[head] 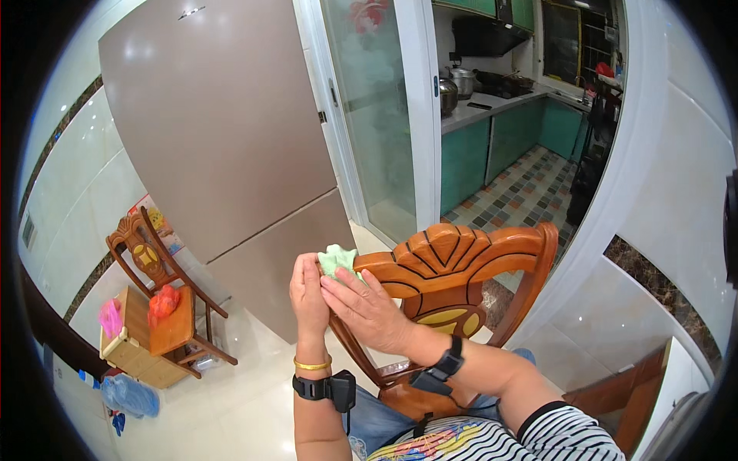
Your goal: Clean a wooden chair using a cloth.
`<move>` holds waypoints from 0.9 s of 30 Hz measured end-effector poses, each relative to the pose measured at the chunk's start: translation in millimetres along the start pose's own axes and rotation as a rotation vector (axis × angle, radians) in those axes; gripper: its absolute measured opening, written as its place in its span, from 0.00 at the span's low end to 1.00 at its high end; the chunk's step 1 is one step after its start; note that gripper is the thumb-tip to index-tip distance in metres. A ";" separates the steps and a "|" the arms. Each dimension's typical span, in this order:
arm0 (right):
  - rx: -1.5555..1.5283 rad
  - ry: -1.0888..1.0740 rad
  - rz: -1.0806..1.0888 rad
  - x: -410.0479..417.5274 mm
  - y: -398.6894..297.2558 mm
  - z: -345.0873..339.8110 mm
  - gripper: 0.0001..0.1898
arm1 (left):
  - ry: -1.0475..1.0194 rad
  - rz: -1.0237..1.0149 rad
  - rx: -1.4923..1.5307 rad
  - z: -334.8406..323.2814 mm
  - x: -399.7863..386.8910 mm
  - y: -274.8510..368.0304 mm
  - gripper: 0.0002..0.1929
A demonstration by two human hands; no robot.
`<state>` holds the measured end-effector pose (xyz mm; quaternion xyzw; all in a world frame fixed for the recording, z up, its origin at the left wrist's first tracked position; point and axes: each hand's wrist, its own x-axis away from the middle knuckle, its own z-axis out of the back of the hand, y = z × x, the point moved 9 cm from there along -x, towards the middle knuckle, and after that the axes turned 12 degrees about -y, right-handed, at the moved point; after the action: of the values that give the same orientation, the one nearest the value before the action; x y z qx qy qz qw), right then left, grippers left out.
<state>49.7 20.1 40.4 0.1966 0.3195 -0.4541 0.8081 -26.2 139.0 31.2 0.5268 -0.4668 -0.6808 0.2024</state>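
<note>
A carved wooden chair (447, 248) stands right in front of me, its backrest facing up towards the camera. At the left corner of its top rail, a light green cloth (337, 259) is wrapped over the wood. My left hand (307, 288) clasps that corner from the outer side, with the cloth under its fingers. Across the cloth lies my right hand (363, 311), its fingers pressing it onto the rail. Both hands nearly touch each other, and they hide part of the cloth and the corner beneath. Below the rail is a yellow-inlaid back panel (450, 317).
A similar chair (173, 311) with a red plastic bag (164, 302) stands at left beside a wooden cabinet (141, 360). A large blue plastic bottle (130, 396) lies on the floor. Ahead are a refrigerator-like brown panel (225, 127), a sliding glass door (377, 115) and a kitchen counter (496, 109).
</note>
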 end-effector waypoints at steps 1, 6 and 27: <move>0.062 -0.062 0.046 2.1 1.0 3.0 0.26 | 0.000 -0.005 -0.039 0.6 1.1 1.0 0.16; 0.412 -0.062 -0.051 76.2 68.5 59.2 0.19 | 0.005 -0.078 -0.106 -10.1 -0.2 17.9 0.17; -0.087 -0.079 0.044 15.0 5.2 -1.6 0.24 | 0.049 -0.081 -0.031 -0.8 4.0 4.4 0.21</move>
<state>59.5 14.6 29.0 0.1501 0.3025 -0.4294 0.8376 -27.8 133.4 32.8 0.5585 -0.4294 -0.6826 0.1942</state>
